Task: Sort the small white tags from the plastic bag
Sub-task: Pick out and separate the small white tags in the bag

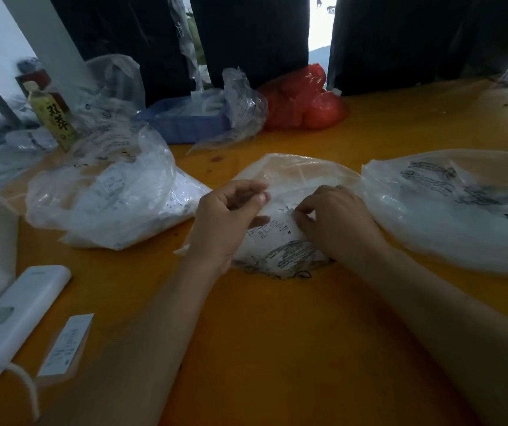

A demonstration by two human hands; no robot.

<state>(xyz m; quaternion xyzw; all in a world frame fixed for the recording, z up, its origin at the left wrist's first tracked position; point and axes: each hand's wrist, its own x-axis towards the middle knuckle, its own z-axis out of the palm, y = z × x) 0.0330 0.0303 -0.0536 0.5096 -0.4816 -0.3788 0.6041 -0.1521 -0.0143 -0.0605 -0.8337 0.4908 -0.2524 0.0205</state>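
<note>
At the near left, one white remote (16, 318) and one paper slip (65, 344) are lying on the orange table (277, 333). Three clear plastic bags are sitting in a row: left bag (108, 198), middle bag (292, 179), right bag (461, 207). The left hand (228, 222) is pinching the middle bag's film with curled fingers. Just right of it, the right hand (335, 226) is pinching the white tags (274, 232) through this bag.

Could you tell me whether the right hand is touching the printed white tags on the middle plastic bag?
Touching. The head view shows the right hand with its fingertips curled onto the edge of the white tags, no gap visible between them.
</note>
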